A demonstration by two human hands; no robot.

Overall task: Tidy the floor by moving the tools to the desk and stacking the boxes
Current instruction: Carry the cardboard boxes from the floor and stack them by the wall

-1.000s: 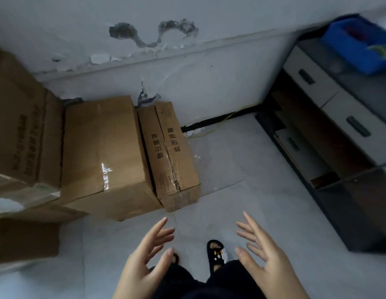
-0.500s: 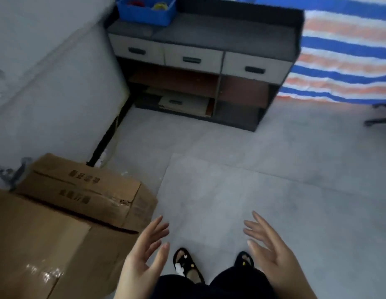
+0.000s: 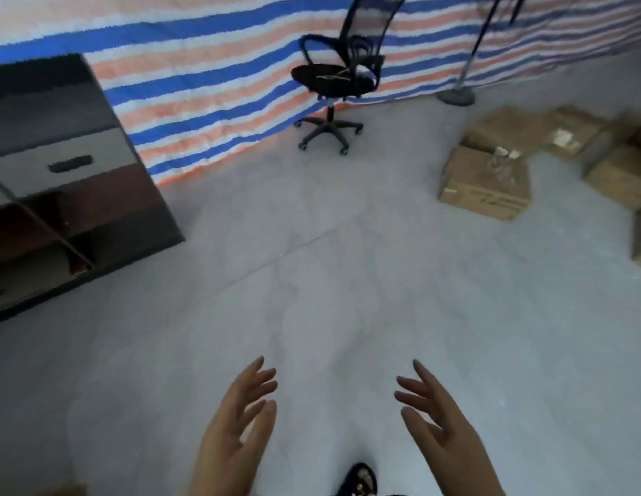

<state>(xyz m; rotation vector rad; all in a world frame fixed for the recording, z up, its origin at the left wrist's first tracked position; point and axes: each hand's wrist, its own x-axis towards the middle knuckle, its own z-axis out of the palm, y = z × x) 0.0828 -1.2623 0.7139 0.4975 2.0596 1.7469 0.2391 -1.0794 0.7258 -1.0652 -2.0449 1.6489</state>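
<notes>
Left hand (image 3: 236, 429), right hand (image 3: 439, 433): fingers spread, palms facing, holding nothing. Cardboard boxes (image 3: 485, 180): on floor (image 3: 312, 281), far right, well apart from hands. Bench (image 3: 57, 180): far left. Office chair (image 3: 335, 73): by striped tarp (image 3: 204, 84).

Both hands raised, holding nothing.
Left hand (image 3: 236, 427) and right hand (image 3: 439, 424) extend forward with palms facing each other, fingers straight and slightly spread, well apart.
</notes>
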